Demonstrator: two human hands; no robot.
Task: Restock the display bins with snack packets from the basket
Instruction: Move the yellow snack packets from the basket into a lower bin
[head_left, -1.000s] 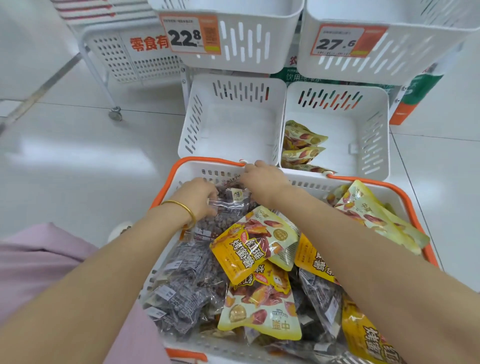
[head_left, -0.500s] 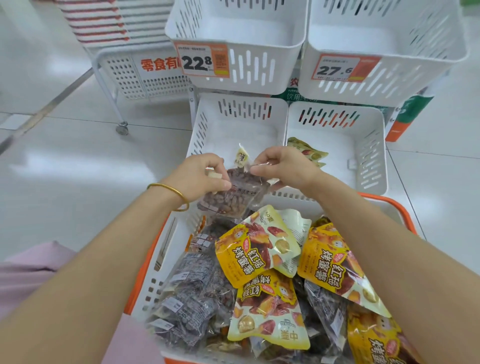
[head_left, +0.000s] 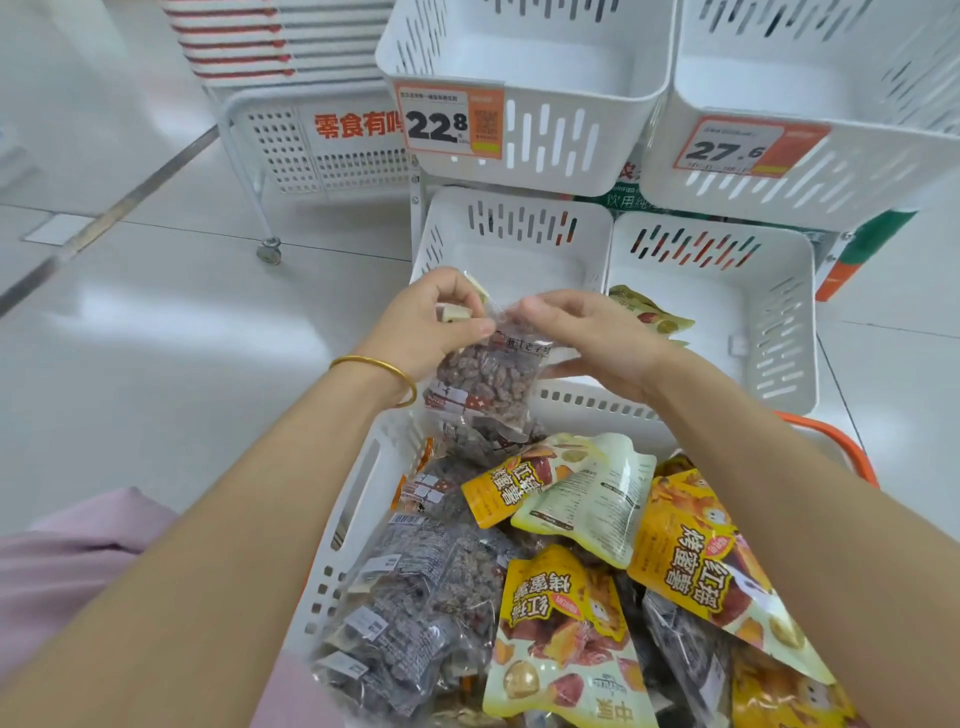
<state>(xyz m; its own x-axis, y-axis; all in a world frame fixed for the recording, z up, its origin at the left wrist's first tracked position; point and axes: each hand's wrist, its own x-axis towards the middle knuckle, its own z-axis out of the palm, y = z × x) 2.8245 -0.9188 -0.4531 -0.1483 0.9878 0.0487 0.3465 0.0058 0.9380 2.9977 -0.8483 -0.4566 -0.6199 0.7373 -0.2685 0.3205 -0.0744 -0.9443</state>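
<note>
A: While it hangs over the 12 o'clock rim of the basket (head_left: 597, 421), the clear packet (head_left: 483, 379) of brown snacks is pinched at its top. Left hand (head_left: 436, 327) on the 10 o'clock corner, right hand (head_left: 587, 343) on the 2 o'clock corner, fingers curled tight.
B: Bins?
A: Lower left bin (head_left: 514, 228) at 12 o'clock of the packet. Lower right bin (head_left: 779, 322) at 2 o'clock, yellow packets (head_left: 649, 312) inside.
B: Basket load?
A: Dark packets (head_left: 415, 597) at 7 o'clock, yellow pouches (head_left: 561, 623) at 5.
</note>
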